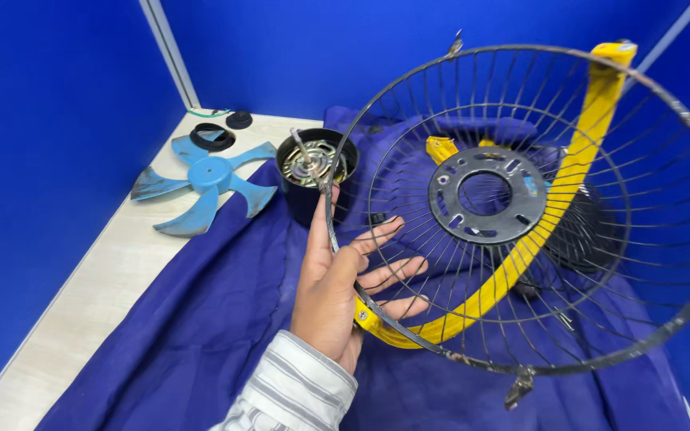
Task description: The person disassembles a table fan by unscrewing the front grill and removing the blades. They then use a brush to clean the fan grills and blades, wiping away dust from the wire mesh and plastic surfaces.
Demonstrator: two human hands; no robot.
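Note:
My left hand (331,289) grips the rim of a round black wire fan guard (621,297). The thumb lies along the rim and the fingers spread across the wires. The guard is tilted up off the cloth and faces me. A dark grey hub plate (449,199) with a round hole sits at its centre. A curved yellow bracket (580,152) runs across the guard from top right to the rim at my palm. My right hand is not in view.
A black motor housing (307,199) with exposed windings and shaft stands on a dark blue cloth (201,319). A blue fan blade (205,177), a black ring (212,137) and a black cap (239,120) lie on the pale table (81,303). Blue partition walls enclose the back and left.

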